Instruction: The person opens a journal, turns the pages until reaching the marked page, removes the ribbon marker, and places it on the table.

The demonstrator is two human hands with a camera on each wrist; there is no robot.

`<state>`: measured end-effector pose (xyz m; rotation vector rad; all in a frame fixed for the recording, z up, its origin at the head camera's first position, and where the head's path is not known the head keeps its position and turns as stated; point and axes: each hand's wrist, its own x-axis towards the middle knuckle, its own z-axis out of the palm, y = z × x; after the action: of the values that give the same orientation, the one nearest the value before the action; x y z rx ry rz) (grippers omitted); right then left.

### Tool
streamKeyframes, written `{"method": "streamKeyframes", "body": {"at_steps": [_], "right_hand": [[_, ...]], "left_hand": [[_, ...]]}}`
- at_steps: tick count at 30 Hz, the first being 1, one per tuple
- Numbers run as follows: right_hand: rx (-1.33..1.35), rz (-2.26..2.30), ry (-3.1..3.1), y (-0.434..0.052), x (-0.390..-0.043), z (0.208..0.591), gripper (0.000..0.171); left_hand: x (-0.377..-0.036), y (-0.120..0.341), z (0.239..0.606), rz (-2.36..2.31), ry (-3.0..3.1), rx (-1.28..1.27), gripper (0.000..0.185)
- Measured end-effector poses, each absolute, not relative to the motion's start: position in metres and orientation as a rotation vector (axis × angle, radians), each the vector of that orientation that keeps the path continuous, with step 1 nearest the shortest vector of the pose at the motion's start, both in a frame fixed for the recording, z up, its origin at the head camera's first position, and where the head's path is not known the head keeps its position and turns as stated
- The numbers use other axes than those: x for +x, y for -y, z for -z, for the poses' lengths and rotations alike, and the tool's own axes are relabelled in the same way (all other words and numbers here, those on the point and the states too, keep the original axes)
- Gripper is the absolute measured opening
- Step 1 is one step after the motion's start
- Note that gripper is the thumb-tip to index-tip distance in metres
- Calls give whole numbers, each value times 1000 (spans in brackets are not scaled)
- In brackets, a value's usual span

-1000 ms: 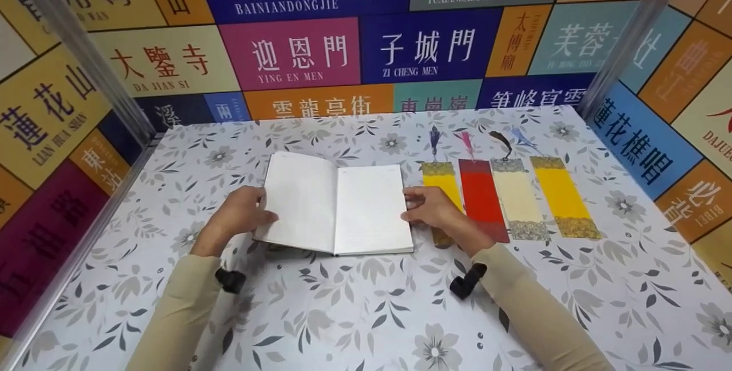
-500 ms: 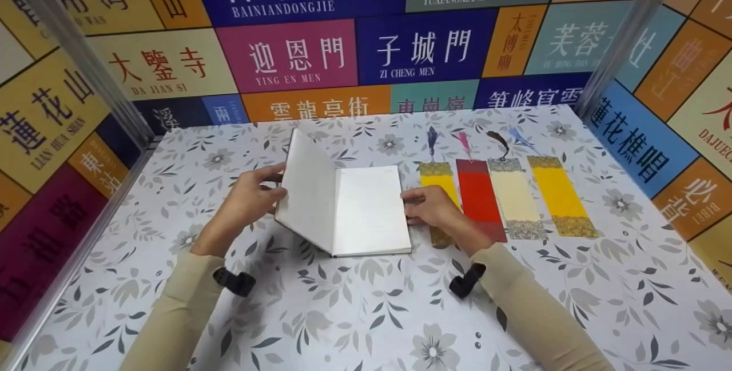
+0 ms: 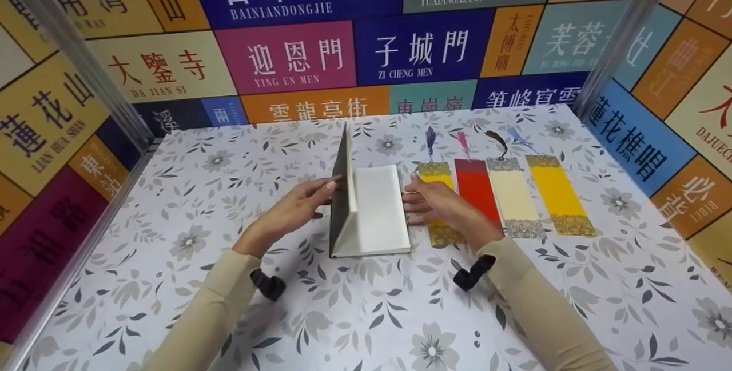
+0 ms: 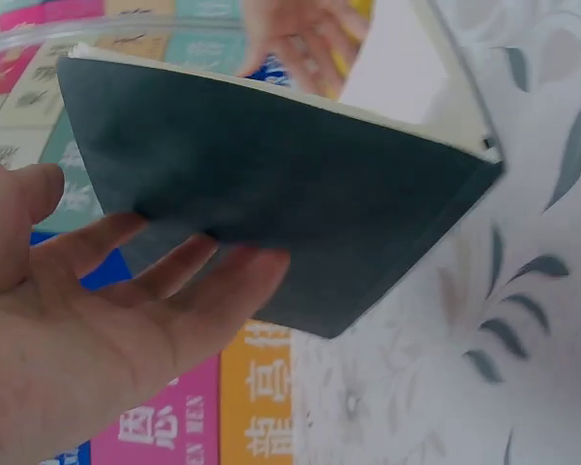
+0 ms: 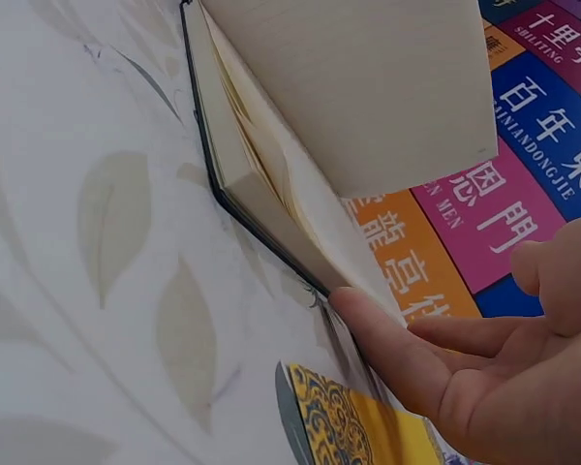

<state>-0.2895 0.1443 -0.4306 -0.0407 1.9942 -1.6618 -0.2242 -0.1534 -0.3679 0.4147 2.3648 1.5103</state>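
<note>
A dark-covered notebook (image 3: 377, 211) lies partly open on the table, its left half raised nearly upright. With extended fingers my left hand (image 3: 291, 211) touches the outside of that raised dark cover (image 4: 223, 145); its thumb is clear of the cover in the left wrist view. On the other side, my right hand (image 3: 443, 202) has its fingertips at the notebook's right edge, thumb raised and apart. The lower page block (image 5: 271, 174) stays flat in the right wrist view. Partly under my right hand lies a narrow yellow bookmark (image 3: 437, 171) with a purple tassel.
Right of that hand lie a red bookmark (image 3: 477, 188), a cream bookmark (image 3: 517, 199) and a wider yellow bookmark (image 3: 557, 194), with tassels at their far ends. The flower-patterned tabletop (image 3: 320, 314) meets panels (image 3: 286, 56) of coloured signs at the back and sides.
My left hand has swung the notebook's left half up from lying flat to nearly upright, moving right. The right hand's thumb has lifted off the page edge, and its fingers have straightened.
</note>
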Motion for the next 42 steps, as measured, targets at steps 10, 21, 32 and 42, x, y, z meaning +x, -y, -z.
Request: {"method": "streamKeyframes", "body": {"at_steps": [10,21,32,42], "right_hand": [[-25,1714,-1949,-146,-292,432,63],[-138,1453,-2244,-134,-285,443,70],[-112,1357,-2327,-133,-284,441,75],[-161,1342,-2305,-132,-282,441,74]], "left_hand": [[-238,101,398,-948,-2545,577,59],[-249,68,407,-401,-2592,469,75],[-258,63,406,-171,-2574,542,82],[-268,73,415,-183,-2550,553,96]]}}
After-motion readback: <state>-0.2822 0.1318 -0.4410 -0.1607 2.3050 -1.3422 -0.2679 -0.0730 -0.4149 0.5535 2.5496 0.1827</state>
